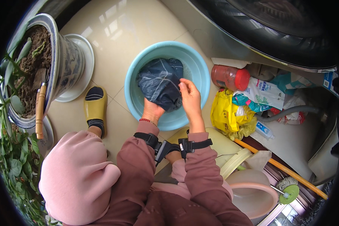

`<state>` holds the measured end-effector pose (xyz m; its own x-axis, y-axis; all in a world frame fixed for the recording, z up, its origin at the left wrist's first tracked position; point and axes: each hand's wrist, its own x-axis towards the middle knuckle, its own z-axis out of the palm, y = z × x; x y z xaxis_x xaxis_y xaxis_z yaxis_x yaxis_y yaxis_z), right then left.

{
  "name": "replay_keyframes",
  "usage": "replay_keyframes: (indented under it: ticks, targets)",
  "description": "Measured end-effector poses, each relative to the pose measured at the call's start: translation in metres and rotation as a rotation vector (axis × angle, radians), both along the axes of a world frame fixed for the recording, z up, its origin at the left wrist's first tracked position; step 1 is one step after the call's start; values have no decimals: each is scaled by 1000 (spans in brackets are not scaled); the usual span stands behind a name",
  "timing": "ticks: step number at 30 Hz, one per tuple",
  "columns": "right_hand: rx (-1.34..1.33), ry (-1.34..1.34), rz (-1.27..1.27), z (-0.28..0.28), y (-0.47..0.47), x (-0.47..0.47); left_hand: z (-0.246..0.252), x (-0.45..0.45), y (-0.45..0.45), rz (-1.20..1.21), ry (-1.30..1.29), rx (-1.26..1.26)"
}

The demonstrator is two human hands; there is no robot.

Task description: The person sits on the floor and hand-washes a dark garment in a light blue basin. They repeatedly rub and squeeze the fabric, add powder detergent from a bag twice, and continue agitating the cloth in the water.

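Note:
A light blue plastic basin (130,93) stands on the tiled floor with water and some suds in it. Over the water is a wet, bunched dark blue cloth (161,82) with a pale check pattern. My left hand (152,110) holds it from the near side, its fingers hidden under the fabric. At the cloth's right edge is my right hand (190,97), thumb and fingertips curled close together against or just beside the fabric. Whether they pinch it is unclear. Black straps with small devices circle both wrists.
On the left are a blue-and-white plant pot (70,56) and a wooden-handled garden tool (40,113). To the right lie a red-lidded jar (227,76), a yellow plastic bag (226,113) and a grey hose (291,111). A front-loading washing machine (203,31) stands beyond.

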<state>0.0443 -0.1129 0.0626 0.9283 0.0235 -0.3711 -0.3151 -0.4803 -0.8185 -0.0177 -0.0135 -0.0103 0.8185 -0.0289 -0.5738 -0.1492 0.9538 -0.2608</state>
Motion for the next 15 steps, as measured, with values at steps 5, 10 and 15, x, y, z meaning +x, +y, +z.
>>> replay_keyframes:
  ticks: [5, 10, 15]
  targets:
    - [165, 215, -283, 0, -2, 7, 14, -6, 5, 35, -199, -88]
    - [232, 13, -325, -16, -37, 11, 16, 0, 5, -36, -65, -36]
    - [-559, 106, 149, -36, -62, 1, -21, 3, -7, -101, 146, 52]
